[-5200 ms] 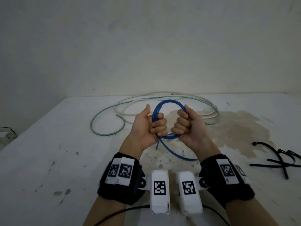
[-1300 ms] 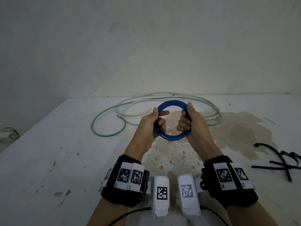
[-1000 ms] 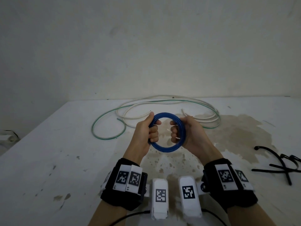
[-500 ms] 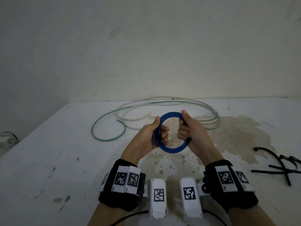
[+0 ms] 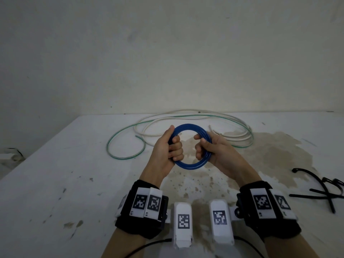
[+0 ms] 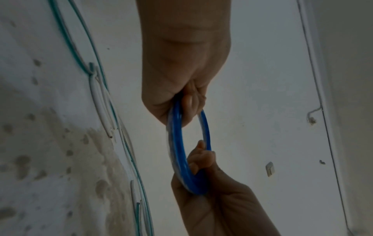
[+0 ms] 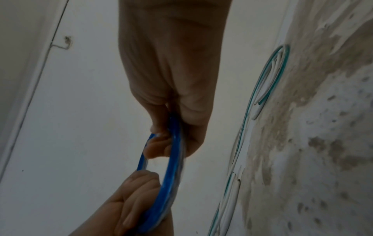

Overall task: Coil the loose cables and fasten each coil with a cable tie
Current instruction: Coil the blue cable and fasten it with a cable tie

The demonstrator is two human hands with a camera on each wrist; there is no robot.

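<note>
Far left on the white table [image 5: 55,183]: loose green cable [image 5: 119,135] looping beside white cable [image 5: 186,111]. Centre, raised above the stained tabletop: blue cable coil [image 5: 188,164], wound into a tight ring. Left hand [image 5: 167,148] curled round its left side, right hand [image 5: 212,149] curled round its right. Far right, flat on the table: black cable ties [image 5: 322,190], well apart from the coil.

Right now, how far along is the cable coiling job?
Done: the blue cable is wound into a tight ring. In hand: left hand and right hand both grip it, no tie on it. Left: tying it with the black cable ties, then coiling the white and green cables.
</note>
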